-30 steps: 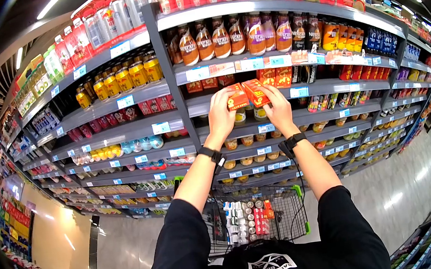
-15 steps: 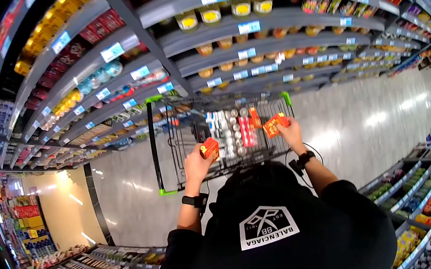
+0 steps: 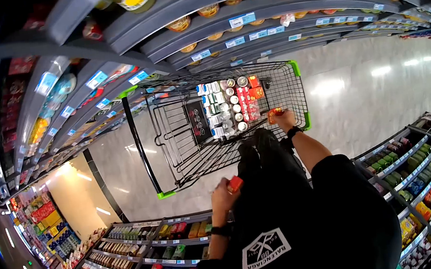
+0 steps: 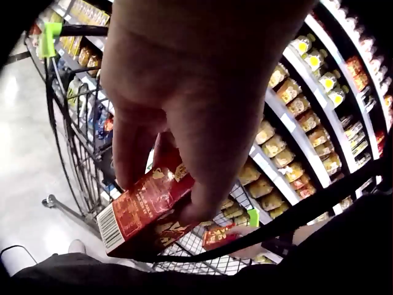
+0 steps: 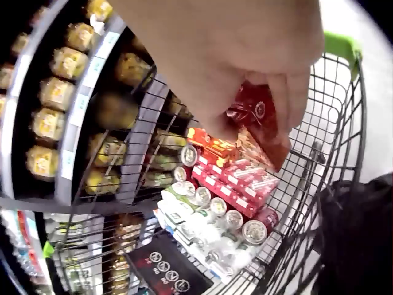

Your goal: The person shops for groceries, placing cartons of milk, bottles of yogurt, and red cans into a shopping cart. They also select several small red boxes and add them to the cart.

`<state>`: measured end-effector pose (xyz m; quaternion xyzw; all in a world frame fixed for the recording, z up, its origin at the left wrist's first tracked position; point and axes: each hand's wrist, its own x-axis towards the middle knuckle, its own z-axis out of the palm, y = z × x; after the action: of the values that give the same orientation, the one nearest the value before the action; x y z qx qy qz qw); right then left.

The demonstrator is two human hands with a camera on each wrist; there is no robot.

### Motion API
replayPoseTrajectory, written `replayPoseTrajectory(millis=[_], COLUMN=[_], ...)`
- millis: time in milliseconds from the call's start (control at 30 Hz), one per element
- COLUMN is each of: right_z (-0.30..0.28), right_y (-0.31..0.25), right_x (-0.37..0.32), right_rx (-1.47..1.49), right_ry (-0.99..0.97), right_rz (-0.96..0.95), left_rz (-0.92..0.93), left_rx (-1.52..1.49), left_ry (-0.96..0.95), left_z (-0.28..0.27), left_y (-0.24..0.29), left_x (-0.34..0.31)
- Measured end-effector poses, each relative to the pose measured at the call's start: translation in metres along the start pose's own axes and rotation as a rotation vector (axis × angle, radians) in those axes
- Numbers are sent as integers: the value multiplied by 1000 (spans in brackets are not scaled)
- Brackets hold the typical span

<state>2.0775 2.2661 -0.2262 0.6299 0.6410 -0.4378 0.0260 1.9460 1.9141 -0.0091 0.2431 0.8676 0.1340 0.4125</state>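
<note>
My left hand (image 3: pixel 224 198) grips a small red carton (image 4: pixel 144 212) between thumb and fingers, held back beside my body, outside the cart. A barcode shows on the carton's end in the left wrist view. My right hand (image 3: pixel 286 120) holds a similar red carton (image 5: pixel 261 120) low over the near side of the shopping cart (image 3: pixel 300 77). In the cart, orange-red cartons (image 5: pixel 212 144) lie beside red packs (image 5: pixel 236 184), close below the right hand's carton. A row of silver-topped cans (image 3: pixel 236 108) and white bottles (image 3: pixel 214 107) stand next to them.
A dark panel with round symbols (image 3: pixel 199 123) is at the cart's handle side, near the black handle bar (image 3: pixel 143 149). Stocked shelves (image 3: pixel 197 33) run along the cart's far side. Low shelves (image 3: pixel 178 243) stand behind me, and grey floor (image 3: pixel 352 100) lies to the right.
Both hands have come down from the shelf, each with a carton. The right has gone down over the cart; the left has drawn back towards my body. The head view has tilted down.
</note>
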Motion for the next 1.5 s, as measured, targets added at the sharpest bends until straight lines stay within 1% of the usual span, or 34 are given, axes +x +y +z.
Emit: replayPoseTrajectory(millis=[33,67,133,167,200,267,333,367,400,467,500,533,600,700,733,800,833,867,933,967,1000,1067,1100,1133,1200,1267,1333,1367,1400,1500], right_z=[13,36,69,79,94,111,129,140,143,139,147,142,134,124,129,143,147,150,161,170,177,186,183,186,192,190,174,164,157,144], right_y=[2,9,19,21,19,9,8,11,18,31,63,66,72,48,50,51,50,50,51,54,58,47,38,40,51,50,47,47,46,51], right_x=[4,21,43,51,62,66,73,74,69,66,75,75,75,66,66,72,73,72,76,79,82,81,81,85,98,90,73,65,56,36], right_rx=[-60,-166,-107,-87,-136,-122,-49,-32,-39,94,152,73,56,-1,-1,-48,37,38,608,623,621,402,329,327,158,180,570,583,582,772], right_ry=[-42,7,67,-39,-15,75,47,118,111,146,96,54,45,42,41,53,-35,-38,-126,-78,-79,138,138,136,96,111,-121,-253,-252,-338], right_rz=[62,146,90,207,199,173,154,175,181,13,-46,21,75,83,88,366,469,472,718,689,695,397,339,344,235,252,147,223,220,120], left_rz=[-17,18,-74,-84,-88,-95,-94,-99,-109,-171,-159,-150,-184,-184,-184,-176,-167,-170,-184,-187,-166,-151,-154,-153,-189,-168,-183,-196,-195,-225], left_rx=[-15,-56,-28,-48,-67,-92,-195,-205,-207,-169,-175,-177,-217,-254,-265,-268,-275,-272,-299,-297,-272,-244,-229,-214,-240,-244,-260,-271,-273,-327], left_ry=[-23,-7,-73,-92,-109,-126,-96,-81,-89,-108,-75,-70,-40,-4,20,30,43,40,38,36,45,49,42,37,8,21,22,27,29,34], left_z=[10,13,19,25,29,32,35,35,34,33,43,42,39,41,41,39,39,41,43,46,48,50,49,50,51,50,54,54,54,52], left_y=[-6,-4,-2,-6,-11,-16,-13,-10,-7,-3,-14,-12,-8,-10,-10,-9,-10,-11,-16,-19,-22,-24,-23,-22,-23,-18,-20,-20,-19,-13], left_x=[-3,-8,-17,-22,-25,-29,-27,-25,-23,-17,-17,-11,-9,-2,-1,1,0,-1,-2,-3,-5,-6,-9,-9,-9,-9,-8,-7,-6,0])
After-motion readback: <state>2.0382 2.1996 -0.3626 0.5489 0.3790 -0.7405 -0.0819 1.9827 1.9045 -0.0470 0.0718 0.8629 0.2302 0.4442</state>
